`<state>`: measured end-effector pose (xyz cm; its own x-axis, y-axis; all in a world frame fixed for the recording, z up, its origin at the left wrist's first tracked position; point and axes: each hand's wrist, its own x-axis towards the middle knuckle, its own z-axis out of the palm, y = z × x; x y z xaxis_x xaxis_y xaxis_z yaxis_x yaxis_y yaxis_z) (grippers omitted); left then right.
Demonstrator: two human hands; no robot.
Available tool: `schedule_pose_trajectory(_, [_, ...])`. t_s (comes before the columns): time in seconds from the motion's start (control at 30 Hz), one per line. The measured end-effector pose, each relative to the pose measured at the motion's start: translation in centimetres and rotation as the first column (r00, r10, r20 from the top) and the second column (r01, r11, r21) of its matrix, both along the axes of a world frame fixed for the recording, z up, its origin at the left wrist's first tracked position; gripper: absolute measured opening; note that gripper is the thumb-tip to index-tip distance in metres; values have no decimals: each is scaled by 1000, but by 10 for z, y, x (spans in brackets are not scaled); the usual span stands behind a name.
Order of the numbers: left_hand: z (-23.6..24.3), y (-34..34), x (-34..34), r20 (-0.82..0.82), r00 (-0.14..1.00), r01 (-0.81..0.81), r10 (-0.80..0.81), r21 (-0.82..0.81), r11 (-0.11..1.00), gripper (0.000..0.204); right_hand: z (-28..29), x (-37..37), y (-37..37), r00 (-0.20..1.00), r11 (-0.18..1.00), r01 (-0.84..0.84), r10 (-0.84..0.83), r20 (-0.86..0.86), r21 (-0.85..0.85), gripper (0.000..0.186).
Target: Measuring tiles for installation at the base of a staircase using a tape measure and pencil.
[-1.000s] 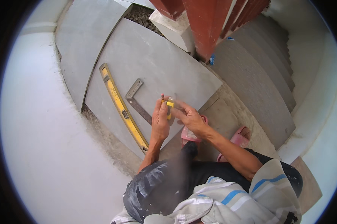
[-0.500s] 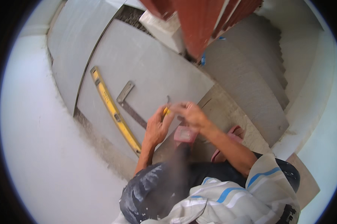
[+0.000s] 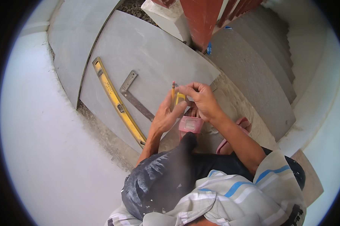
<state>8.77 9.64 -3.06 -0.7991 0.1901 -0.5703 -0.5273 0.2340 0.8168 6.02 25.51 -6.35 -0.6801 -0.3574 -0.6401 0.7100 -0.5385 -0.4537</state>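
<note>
My left hand [image 3: 165, 112] holds a yellow tape measure [image 3: 180, 97] and an upright pencil [image 3: 173, 91] with a pink top. My right hand [image 3: 202, 101] is closed in a pinch at the top of the tape measure; what exactly its fingertips grip is too small to make out. Below them on a large grey tile [image 3: 151, 49] lie a long yellow spirit level [image 3: 113, 95] and a metal try square [image 3: 136, 100]. Under my hands my foot shows in a pink sandal [image 3: 189, 124], with another pink sandal [image 3: 229, 142] to the right.
A red post [image 3: 200, 22] with railing stands on a white plinth [image 3: 169, 20] at the top. Grey curved stairs [image 3: 253, 83] run along the right. White walls [image 3: 42, 124] curve round on the left and right. A second tile [image 3: 68, 52] lies at the upper left.
Both hands have moved up and to the right with the tape measure and pencil. My right fingers have shifted to the tape measure's top. The level and square appear higher and further left in the view.
</note>
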Motion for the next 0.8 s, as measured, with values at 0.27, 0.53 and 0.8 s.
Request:
schedule_pose_trajectory(0.27, [-16, 0, 0, 178, 971, -200, 157, 260, 945, 65, -7, -2, 11, 997, 998, -68, 68, -39, 3, 21])
schedule_pose_trajectory(0.53, [-14, 6, 4, 59, 979, -205, 197, 303, 930, 67, -12, -4, 8, 991, 993, -107, 102, -90, -49, 19])
schedule_pose_trajectory(0.8, [-4, -2, 5, 28, 988, 150, -149, -350, 925, 65, -26, 9, -3, 998, 988, -61, 57, 33, 142, 18])
